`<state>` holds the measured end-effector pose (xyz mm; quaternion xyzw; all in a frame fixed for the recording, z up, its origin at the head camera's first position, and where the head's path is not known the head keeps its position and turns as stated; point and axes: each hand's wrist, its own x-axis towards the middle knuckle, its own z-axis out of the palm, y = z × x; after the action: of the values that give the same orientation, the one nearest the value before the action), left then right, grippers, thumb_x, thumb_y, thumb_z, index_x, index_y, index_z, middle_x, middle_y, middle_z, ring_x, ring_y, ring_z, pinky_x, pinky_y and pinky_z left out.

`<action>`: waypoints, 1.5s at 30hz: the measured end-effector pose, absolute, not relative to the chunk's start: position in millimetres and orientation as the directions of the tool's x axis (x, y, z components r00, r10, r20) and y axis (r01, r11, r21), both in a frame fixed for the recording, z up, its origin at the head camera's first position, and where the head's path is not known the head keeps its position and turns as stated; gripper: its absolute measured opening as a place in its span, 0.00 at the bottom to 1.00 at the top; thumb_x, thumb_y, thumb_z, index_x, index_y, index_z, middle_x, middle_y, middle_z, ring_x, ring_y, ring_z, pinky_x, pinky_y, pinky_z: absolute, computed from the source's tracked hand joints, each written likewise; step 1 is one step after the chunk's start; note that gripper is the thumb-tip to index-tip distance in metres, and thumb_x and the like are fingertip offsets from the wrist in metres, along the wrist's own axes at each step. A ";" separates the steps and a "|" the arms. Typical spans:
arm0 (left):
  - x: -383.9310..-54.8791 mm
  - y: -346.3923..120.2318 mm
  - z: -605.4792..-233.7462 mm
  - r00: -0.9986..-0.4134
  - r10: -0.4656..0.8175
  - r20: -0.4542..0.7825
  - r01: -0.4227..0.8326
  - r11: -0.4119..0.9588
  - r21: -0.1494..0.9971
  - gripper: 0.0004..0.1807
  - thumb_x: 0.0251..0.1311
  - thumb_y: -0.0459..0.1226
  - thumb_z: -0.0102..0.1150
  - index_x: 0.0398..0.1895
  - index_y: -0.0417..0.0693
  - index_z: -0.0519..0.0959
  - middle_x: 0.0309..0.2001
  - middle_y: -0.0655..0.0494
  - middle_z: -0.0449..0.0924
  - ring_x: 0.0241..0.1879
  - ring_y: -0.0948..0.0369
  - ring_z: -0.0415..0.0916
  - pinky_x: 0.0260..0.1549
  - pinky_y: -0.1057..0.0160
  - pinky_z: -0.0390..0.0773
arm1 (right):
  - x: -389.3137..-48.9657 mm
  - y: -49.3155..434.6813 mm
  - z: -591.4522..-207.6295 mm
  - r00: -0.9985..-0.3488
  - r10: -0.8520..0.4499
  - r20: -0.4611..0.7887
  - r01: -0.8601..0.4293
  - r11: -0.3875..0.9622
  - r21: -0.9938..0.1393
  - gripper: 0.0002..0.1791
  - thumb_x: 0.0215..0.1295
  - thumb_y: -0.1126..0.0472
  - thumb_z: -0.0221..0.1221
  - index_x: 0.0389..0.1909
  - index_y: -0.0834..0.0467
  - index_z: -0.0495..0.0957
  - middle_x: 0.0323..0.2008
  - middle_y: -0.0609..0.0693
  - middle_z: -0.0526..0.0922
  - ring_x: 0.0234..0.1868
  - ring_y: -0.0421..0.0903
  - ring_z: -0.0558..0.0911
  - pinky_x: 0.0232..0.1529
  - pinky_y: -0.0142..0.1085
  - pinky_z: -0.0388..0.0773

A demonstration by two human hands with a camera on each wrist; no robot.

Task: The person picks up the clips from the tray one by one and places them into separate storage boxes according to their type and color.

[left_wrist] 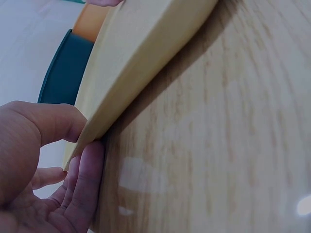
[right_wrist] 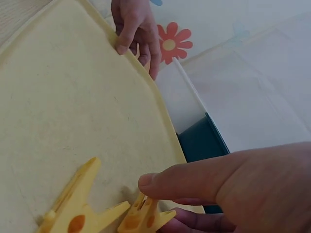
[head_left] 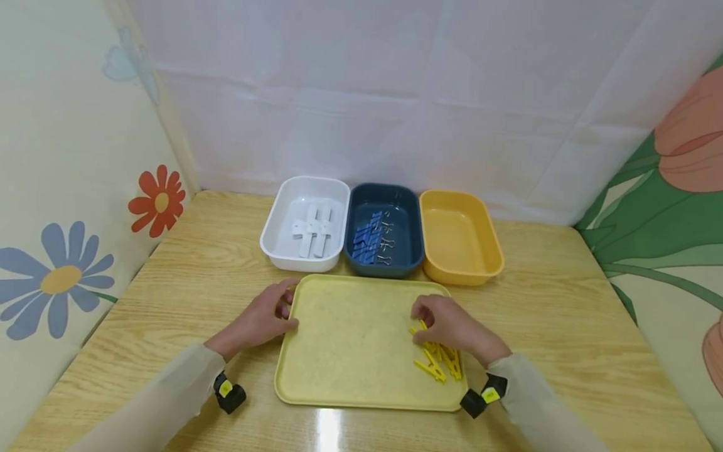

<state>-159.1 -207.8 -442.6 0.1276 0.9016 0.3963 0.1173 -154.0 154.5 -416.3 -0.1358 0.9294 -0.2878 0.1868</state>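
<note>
A pale yellow tray point(head_left: 350, 345) lies on the wooden table. My left hand point(head_left: 262, 317) grips its left edge, thumb on the rim and the other fingers at the underside, as the left wrist view shows. Over the tray's right side, my right hand point(head_left: 452, 323) pinches a yellow clothespin point(right_wrist: 141, 213) between thumb and fingers. Other yellow clothespins point(head_left: 432, 367) lie in a loose heap just below that hand, partly covered by it. In the right wrist view one more clothespin point(right_wrist: 73, 199) lies on the tray beside the pinched one.
Behind the tray stand three bins side by side. The white bin point(head_left: 271, 242) holds several white clips, and the dark blue bin point(head_left: 384, 270) holds blue clips with metal handles. A yellow-orange bin point(head_left: 460, 242) is at the right. A white cloth point(head_left: 361, 94) hangs behind them.
</note>
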 end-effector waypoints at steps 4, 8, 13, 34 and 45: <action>-158.7 -207.9 -442.8 -0.940 0.322 -0.109 0.137 0.651 0.746 0.42 0.51 0.30 0.65 0.71 0.43 0.59 0.43 0.48 0.69 0.36 0.60 0.68 0.34 0.67 0.69 | -156.3 159.5 -416.5 -0.878 -0.403 -0.259 -0.159 0.754 -0.637 0.16 0.50 0.60 0.72 0.39 0.53 0.77 0.34 0.47 0.77 0.36 0.43 0.74 0.39 0.34 0.73; -157.7 -208.0 -442.5 -0.943 0.318 -0.102 0.142 0.657 0.740 0.42 0.51 0.30 0.66 0.71 0.42 0.59 0.43 0.48 0.69 0.36 0.60 0.68 0.34 0.67 0.69 | -159.6 165.6 -415.3 -0.870 -0.423 -0.253 -0.148 0.714 -0.685 0.17 0.52 0.59 0.71 0.42 0.52 0.77 0.37 0.46 0.79 0.39 0.43 0.76 0.42 0.34 0.76; -157.0 -208.0 -441.8 -0.944 0.318 -0.092 0.150 0.659 0.737 0.42 0.51 0.30 0.66 0.70 0.41 0.59 0.42 0.48 0.69 0.36 0.60 0.69 0.34 0.67 0.70 | -163.8 173.8 -412.8 -0.876 -0.434 -0.213 -0.129 0.634 -0.762 0.19 0.54 0.60 0.69 0.46 0.56 0.78 0.41 0.49 0.81 0.41 0.45 0.77 0.46 0.34 0.76; -159.5 -208.9 -445.9 -0.939 0.335 -0.074 0.169 0.639 0.751 0.41 0.50 0.29 0.65 0.70 0.41 0.60 0.42 0.48 0.69 0.36 0.60 0.69 0.34 0.68 0.70 | -193.7 200.8 -396.5 -0.945 -0.284 -0.162 0.006 0.479 -0.878 0.25 0.60 0.59 0.65 0.57 0.63 0.73 0.52 0.58 0.79 0.47 0.46 0.79 0.47 0.30 0.79; -158.4 -208.5 -444.5 -0.943 0.323 -0.081 0.157 0.647 0.746 0.41 0.50 0.29 0.65 0.70 0.41 0.60 0.42 0.48 0.69 0.36 0.60 0.69 0.35 0.68 0.70 | -201.8 208.4 -393.1 -0.957 -0.268 -0.107 -0.001 0.375 -0.927 0.27 0.62 0.59 0.63 0.59 0.66 0.70 0.52 0.58 0.78 0.45 0.36 0.80 0.45 0.27 0.78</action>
<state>-158.4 -208.5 -444.5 0.1329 0.9015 0.3986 0.1039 -201.8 208.4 -393.1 -0.0821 0.8205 -0.5528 0.1207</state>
